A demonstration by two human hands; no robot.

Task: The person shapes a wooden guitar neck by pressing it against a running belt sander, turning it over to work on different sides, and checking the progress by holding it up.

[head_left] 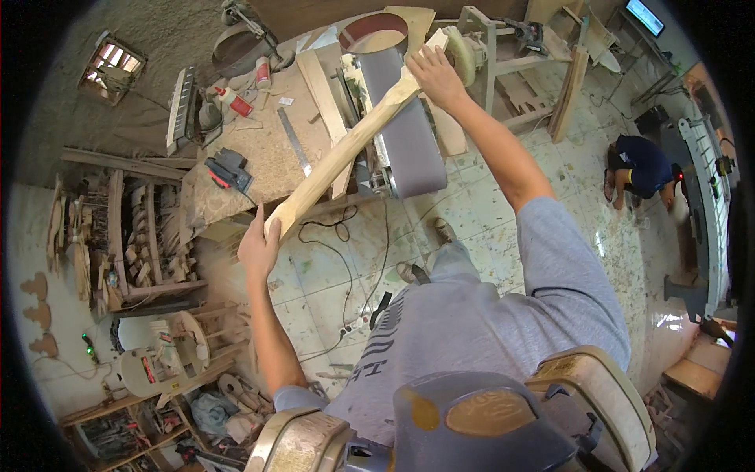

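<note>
A long, pale, shaped wooden piece (338,161) runs diagonally across the bench edge, broad at its near left end and narrowing before its far end. My left hand (259,245) holds the near end, thumb along the side. My right hand (435,77) is closed over the far end, fingers on top. Under the wood's far part is a belt sander (417,161) with a wide grey belt. Whether the wood touches the belt, I cannot tell. A flat pale board (321,86) lies beside the sander, partly behind the wooden piece.
On the dusty workbench (271,169) lie a black power tool (228,167), glue bottles (234,102) and a metal ruler (294,141). Cables (330,244) trail over the tiled floor. A person (645,165) crouches at the right. Wood scraps fill a rack (118,228) at the left.
</note>
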